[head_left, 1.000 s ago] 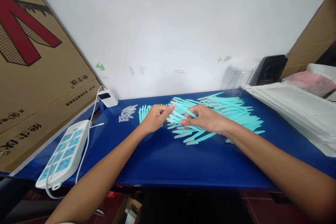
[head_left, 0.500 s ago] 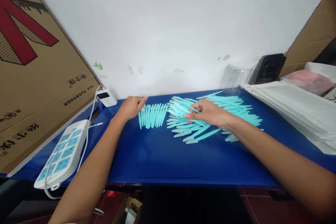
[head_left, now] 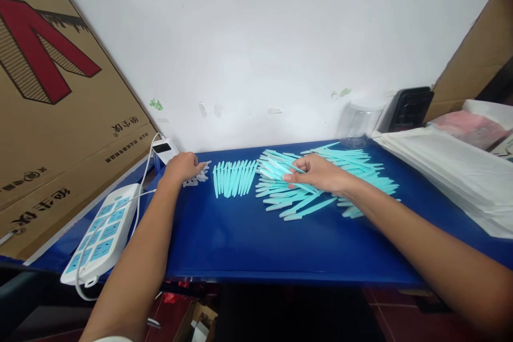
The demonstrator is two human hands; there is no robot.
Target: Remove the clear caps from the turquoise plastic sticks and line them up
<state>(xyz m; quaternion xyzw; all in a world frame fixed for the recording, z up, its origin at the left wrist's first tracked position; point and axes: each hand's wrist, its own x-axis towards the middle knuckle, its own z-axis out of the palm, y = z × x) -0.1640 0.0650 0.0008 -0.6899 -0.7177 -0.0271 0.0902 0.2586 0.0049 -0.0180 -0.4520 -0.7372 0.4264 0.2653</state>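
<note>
My right hand (head_left: pixel 315 172) is closed around several turquoise eyebrow razors (head_left: pixel 274 165), above a loose heap of the same razors (head_left: pixel 296 211). To the left of that heap, a neat row of turquoise razors (head_left: pixel 234 179) lies side by side. My left hand (head_left: pixel 185 166) is at the far left of the table, its fingers bent together over a small pile of clear plastic pieces (head_left: pixel 199 176), which look like blade caps. Whatever those fingertips hold is hidden. Beyond my right hand a second heap of razors (head_left: pixel 360 163) is spread out.
A power strip (head_left: pixel 105 232) with a white cable and a small white device (head_left: pixel 163 150) are at the left, beside a large cardboard box (head_left: pixel 76 117). A clear plastic jar (head_left: pixel 358 123) stands against the wall. White bags (head_left: pixel 444 165) lie along the right side of the blue table (head_left: pixel 256 251).
My left hand has moved left, from the end of the razor row to the clear pieces, which now show. My right hand keeps its hold on the razors. The view has shifted slightly.
</note>
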